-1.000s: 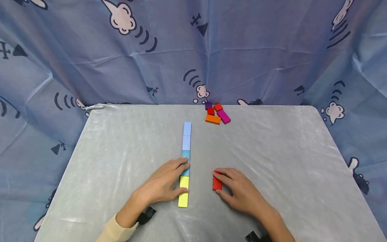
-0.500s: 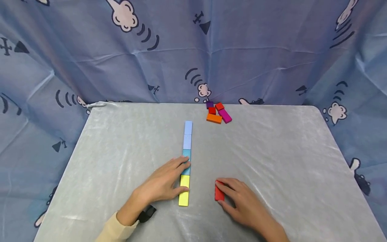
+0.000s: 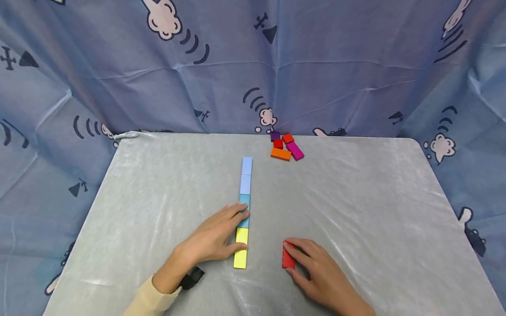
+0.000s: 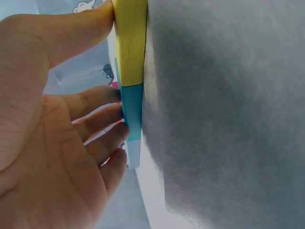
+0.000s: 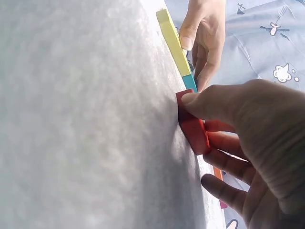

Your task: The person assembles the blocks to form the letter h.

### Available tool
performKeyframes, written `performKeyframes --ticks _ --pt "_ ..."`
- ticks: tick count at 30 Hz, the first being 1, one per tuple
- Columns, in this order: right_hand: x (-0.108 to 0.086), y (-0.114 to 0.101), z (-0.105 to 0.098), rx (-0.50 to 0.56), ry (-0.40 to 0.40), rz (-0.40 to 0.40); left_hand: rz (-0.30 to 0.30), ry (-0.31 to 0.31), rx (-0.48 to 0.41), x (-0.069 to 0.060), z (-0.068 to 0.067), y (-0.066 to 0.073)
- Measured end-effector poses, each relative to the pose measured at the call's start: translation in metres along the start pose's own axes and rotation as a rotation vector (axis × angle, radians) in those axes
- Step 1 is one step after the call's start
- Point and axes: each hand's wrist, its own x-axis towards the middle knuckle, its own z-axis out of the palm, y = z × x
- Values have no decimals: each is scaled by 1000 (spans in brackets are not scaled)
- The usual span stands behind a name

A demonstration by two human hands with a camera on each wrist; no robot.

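Observation:
A straight row of blocks runs away from the front: yellow (image 3: 240, 260) (image 4: 131, 43), teal (image 3: 244, 200) (image 4: 133, 112) and light blue (image 3: 246, 182) (image 4: 134, 153). My left hand (image 3: 213, 235) (image 4: 62, 143) rests along its left side, thumb on the yellow and fingertips on the teal, fingers spread. To the right of the row, my right hand (image 3: 324, 274) (image 5: 257, 138) pinches a red block (image 3: 288, 259) (image 5: 194, 133) between thumb and fingers, low against the table. Two red surfaces meet at an angle in the right wrist view; whether they are separate blocks I cannot tell.
At the table's back edge lie an orange block (image 3: 281, 154), a magenta block (image 3: 295, 151), two small red blocks (image 3: 288, 138) (image 3: 278, 144) and a purple one (image 3: 275, 136). A blue patterned curtain (image 3: 332, 70) hangs behind the grey table (image 3: 375, 188).
My right hand has come toward the front edge and slightly right, with the red block in its pinch. The left hand and the row keep their places relative to each other.

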Motion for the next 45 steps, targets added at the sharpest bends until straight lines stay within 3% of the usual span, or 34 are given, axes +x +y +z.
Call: performKeyframes --ticks 11,45 --pt "-2 3 -2 50 15 -25 7 7 -4 0 0 1" --pt "2 4 -1 46 8 -52 -4 6 7 1 -1 0"
